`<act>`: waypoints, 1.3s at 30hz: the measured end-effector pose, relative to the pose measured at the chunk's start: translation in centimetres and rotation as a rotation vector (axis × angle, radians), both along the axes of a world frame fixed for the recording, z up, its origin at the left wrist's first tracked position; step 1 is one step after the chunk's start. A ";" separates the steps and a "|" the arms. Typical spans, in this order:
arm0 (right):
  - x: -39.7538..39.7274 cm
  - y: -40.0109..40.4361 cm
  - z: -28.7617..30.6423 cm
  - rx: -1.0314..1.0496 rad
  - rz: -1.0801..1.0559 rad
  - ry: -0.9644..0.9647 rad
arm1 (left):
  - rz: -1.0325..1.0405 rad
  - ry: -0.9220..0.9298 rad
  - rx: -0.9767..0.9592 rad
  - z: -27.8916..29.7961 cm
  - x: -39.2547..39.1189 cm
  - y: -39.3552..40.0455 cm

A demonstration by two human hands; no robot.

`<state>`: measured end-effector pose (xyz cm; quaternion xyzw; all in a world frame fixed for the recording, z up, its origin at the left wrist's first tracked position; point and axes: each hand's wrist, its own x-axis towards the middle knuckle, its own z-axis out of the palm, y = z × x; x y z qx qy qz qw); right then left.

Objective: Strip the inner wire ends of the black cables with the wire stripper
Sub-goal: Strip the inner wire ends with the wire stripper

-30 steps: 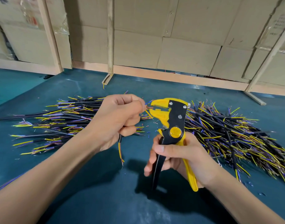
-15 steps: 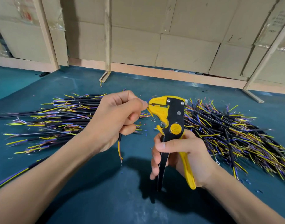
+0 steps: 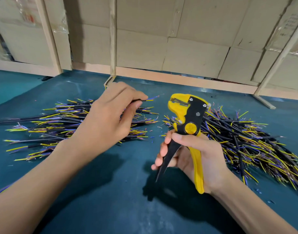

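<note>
Table: teal-covered work surface (image 3: 111, 191) running back to a wooden rail along its far edge, with cardboard sheets (image 3: 187, 53) standing behind that rail.
Right pile: large heap of black cables (image 3: 246, 141) spread toward the table's right edge, with yellow, blue and purple inner wires fanning from the ends.
Left pile: flatter heap of cables (image 3: 57, 125) toward the left edge, partly hidden by the left forearm; whether these are the finished ones cannot be told.
Wire stripper: yellow and black tool (image 3: 188, 119) held upright between the two piles, head pointing toward the far edge, handles spread apart, jaws standing open and holding nothing.
Right hand: right hand (image 3: 199, 157) wraps the stripper, palm against the yellow handle and fingers curled over the black one, not squeezed.
Left hand: left hand (image 3: 107, 119) pinches one black cable between thumb and forefinger above the left pile.
Held cable: short black cable (image 3: 141, 99), coloured inner wires poking past the fingertips toward the stripper head, near it but apart.
Step in hand: judged to be between strips, the wire ends outside the jaws.
Doing it well: separate one inner wire, feed it square into the open jaws, keep the pinch close to the sheath so it cannot buckle, then squeeze in one steady pull.
Scraps: tiny insulation offcuts (image 3: 151, 137) lie on the table between the piles.
</note>
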<state>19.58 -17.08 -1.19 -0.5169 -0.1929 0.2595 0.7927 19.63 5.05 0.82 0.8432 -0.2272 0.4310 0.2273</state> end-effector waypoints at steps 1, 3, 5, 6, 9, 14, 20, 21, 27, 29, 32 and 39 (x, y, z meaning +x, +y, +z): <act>0.0 0.0 -0.1 -0.019 0.010 -0.004 | 0.000 -0.020 0.023 0.0 0.1 0.1; -0.2 0.2 -0.4 -0.058 0.007 -0.027 | -0.017 -0.046 0.076 -0.1 0.2 0.1; -0.3 0.5 -0.7 -0.087 0.001 -0.056 | -0.040 -0.055 0.104 -0.2 0.3 0.1; -0.3 0.5 -0.9 -0.090 -0.002 -0.062 | -0.049 -0.057 0.102 -0.2 0.3 0.0; -0.3 0.6 -1.0 -0.079 -0.020 -0.062 | -0.060 -0.064 0.081 -0.3 0.3 -0.3; -0.4 0.8 -1.3 -0.041 -0.005 -0.057 | -0.055 -0.058 0.055 -0.5 0.3 -0.5; -0.4 0.8 -1.5 -0.022 0.003 -0.085 | -0.038 -0.023 0.014 -0.3 0.1 -0.6; -0.5 0.8 -1.6 -0.023 0.005 -0.088 | -0.041 -0.014 0.011 -0.3 0.0 -0.6; -0.4 0.7 -1.8 -0.032 0.015 -0.120 | -0.061 0.084 -0.029 -0.2 -0.3 -1.2; -0.3 0.7 -1.9 -0.038 0.013 -0.137 | -0.069 0.113 -0.043 -0.3 -0.4 -1.2; -0.3 0.6 -2.0 -0.039 0.016 -0.140 | -0.074 0.103 -0.055 -0.3 -0.4 -1.3; -0.3 0.6 -1.9 -0.002 0.020 -0.126 | -0.165 0.017 -0.134 -1.1 -0.4 -2.0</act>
